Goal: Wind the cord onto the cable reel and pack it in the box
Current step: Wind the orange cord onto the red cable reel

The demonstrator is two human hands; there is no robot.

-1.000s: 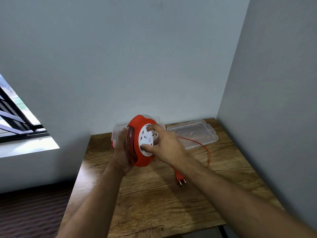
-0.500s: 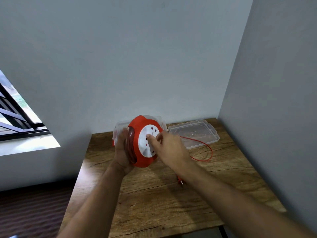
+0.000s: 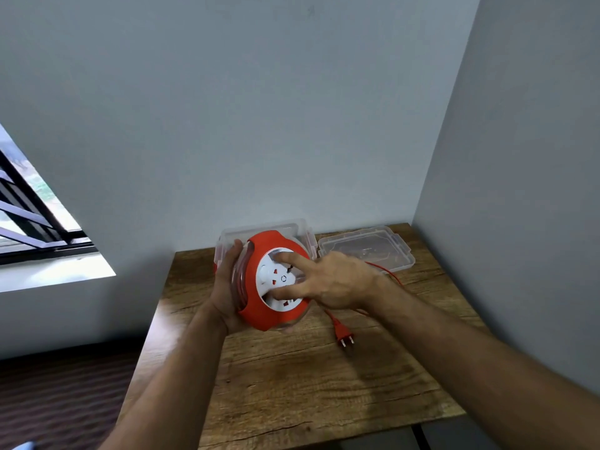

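A round red cable reel point(image 3: 256, 306) with a white socket face is held upright above the wooden table point(image 3: 308, 384). My left hand point(image 3: 227, 287) cups its back and left rim. My right hand point(image 3: 328, 280) presses fingers into the white face. A thin red cord point(image 3: 389, 274) runs out from behind my right hand, loops on the table and ends in a red two-pin plug point(image 3: 343, 334) lying in front of the reel. A clear plastic box point(image 3: 266, 228) stands just behind the reel, mostly hidden by it.
The box's clear lid point(image 3: 367, 251) lies flat at the table's back right, near the corner of two grey walls. A window point(image 3: 29, 219) is on the left. The table's left and front edges drop to a dark floor.
My right hand has turned on the white face, its fingers shifting round. The loose cord loop has grown shorter and the plug has slid on the table nearer the reel.
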